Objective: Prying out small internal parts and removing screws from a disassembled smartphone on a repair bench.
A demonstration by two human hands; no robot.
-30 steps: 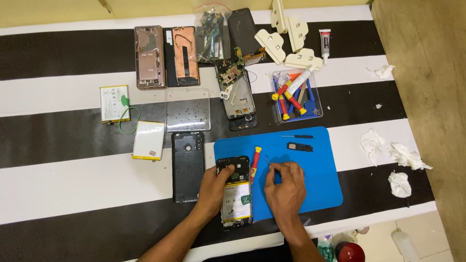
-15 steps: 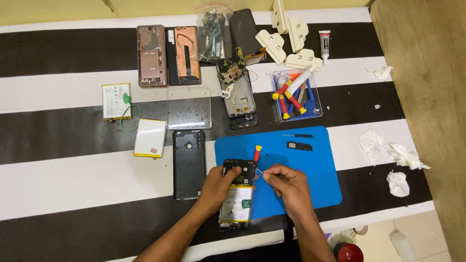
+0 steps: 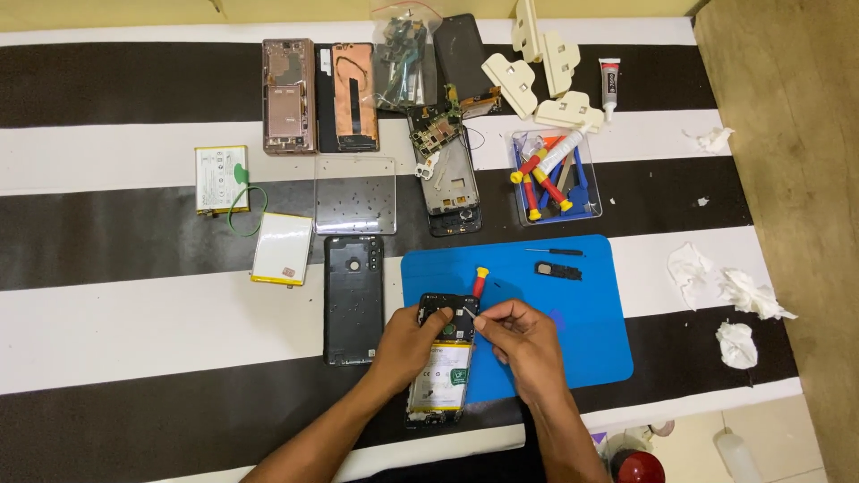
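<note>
An opened phone point(image 3: 443, 376) with its battery showing lies at the left edge of a blue work mat point(image 3: 573, 331). My left hand point(image 3: 410, 344) grips the phone's upper left side. My right hand point(image 3: 523, 340) pinches a small slim tool whose tip touches the top of the phone's inner board. A red screwdriver with a yellow cap point(image 3: 480, 279) lies on the mat just above the phone. A black back cover point(image 3: 352, 295) lies to the left of the phone.
Two loose batteries point(image 3: 221, 179) point(image 3: 282, 249), a clear plate point(image 3: 355, 195), other phone frames point(image 3: 288, 94) and boards lie at the back. A clear box of screwdrivers point(image 3: 555, 174), a glue tube point(image 3: 609, 85), white clamps point(image 3: 537, 54) and crumpled tissues point(image 3: 738, 295) are to the right.
My right hand has moved left from the mat onto the phone, now holding a slim tool at the phone's top. My left hand stays on the phone.
</note>
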